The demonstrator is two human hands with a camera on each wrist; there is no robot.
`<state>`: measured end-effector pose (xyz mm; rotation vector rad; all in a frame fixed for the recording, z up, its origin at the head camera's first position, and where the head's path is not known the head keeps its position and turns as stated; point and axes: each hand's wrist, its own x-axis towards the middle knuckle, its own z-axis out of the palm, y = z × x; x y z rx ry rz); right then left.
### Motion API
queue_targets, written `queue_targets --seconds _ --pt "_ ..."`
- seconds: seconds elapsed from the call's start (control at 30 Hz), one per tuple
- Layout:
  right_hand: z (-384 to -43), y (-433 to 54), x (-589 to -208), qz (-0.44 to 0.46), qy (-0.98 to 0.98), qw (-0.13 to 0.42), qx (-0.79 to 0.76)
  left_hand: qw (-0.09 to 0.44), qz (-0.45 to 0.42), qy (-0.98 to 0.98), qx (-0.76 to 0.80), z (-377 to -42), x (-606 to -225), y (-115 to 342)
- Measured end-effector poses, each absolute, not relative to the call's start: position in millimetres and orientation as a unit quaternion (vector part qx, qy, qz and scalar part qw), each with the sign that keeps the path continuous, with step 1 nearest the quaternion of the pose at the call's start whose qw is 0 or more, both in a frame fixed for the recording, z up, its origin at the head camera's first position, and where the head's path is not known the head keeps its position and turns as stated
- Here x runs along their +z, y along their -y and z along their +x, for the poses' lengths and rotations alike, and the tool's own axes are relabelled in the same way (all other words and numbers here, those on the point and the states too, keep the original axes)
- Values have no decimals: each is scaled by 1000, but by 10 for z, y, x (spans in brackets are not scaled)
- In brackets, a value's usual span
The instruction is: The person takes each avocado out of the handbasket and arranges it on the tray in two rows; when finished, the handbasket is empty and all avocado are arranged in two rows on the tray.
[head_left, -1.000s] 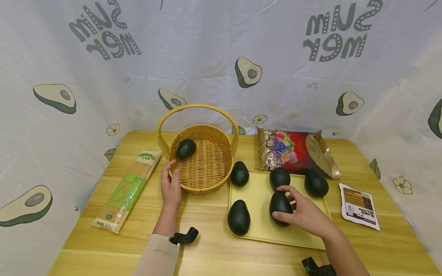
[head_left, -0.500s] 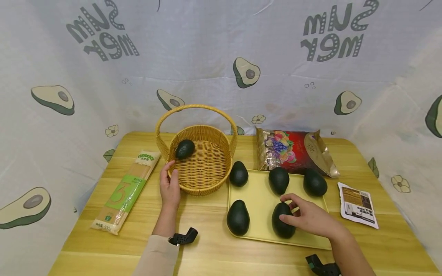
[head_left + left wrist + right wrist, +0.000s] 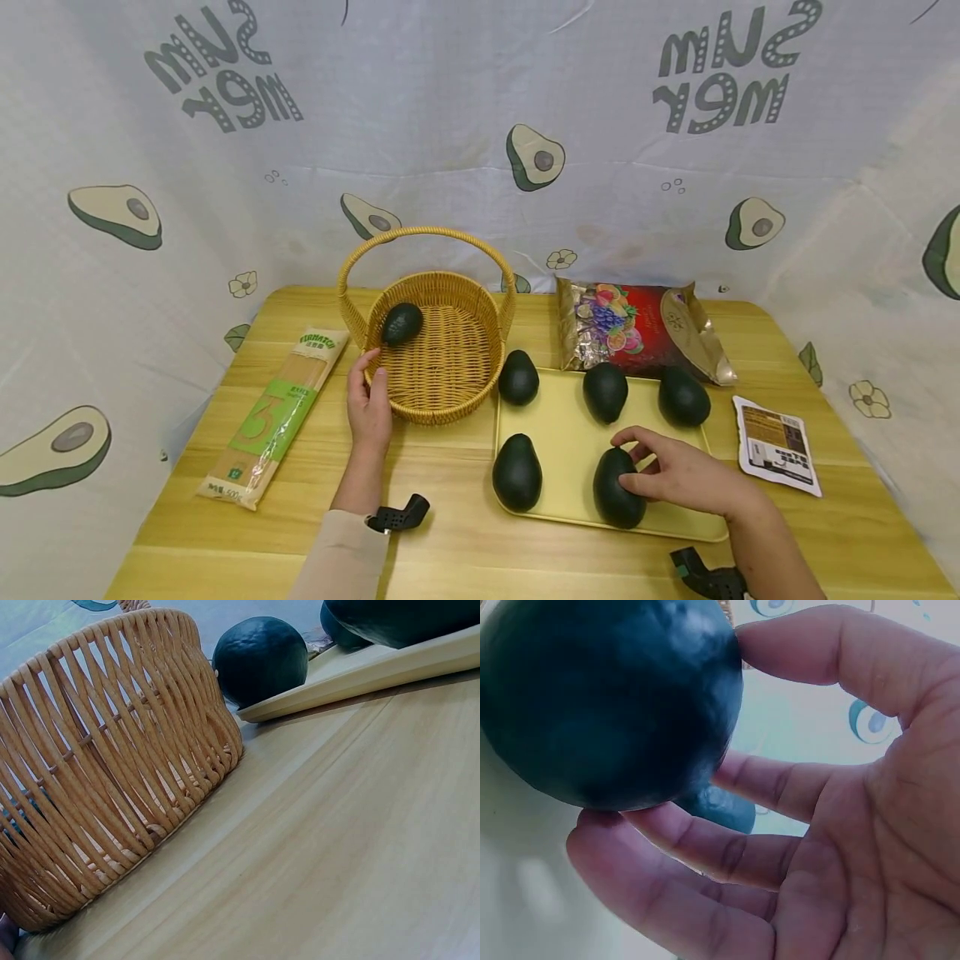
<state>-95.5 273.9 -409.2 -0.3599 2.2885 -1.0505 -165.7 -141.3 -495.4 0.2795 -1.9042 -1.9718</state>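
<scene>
Avocado (image 3: 617, 493) gripped by the right hand (image 3: 684, 475) has shifted toward five o'clock; left hand (image 3: 371, 423) loosely touches the wicker basket (image 3: 450, 362): one avocado inside (image 3: 402, 323), four others (image 3: 517, 472) on the yellow tray (image 3: 558, 442).

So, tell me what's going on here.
A person's right hand grips an avocado at the near side of the tray; whether it is lifted is hard to tell. The left hand touches the side of the basket. One other avocado lies in the basket, and four more avocados are on the tray.
</scene>
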Motion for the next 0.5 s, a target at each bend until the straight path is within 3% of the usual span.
queue_targets --seconds 0.33,0.5 --pt "-949 -2714 -4090 -130 -841 314 -420 188 98 683 -699 -1643 -4953 1409" --pt "-931 -2594 -4121 -129 -855 288 -411 190 96 679 -703 -1644 -4945 1405"
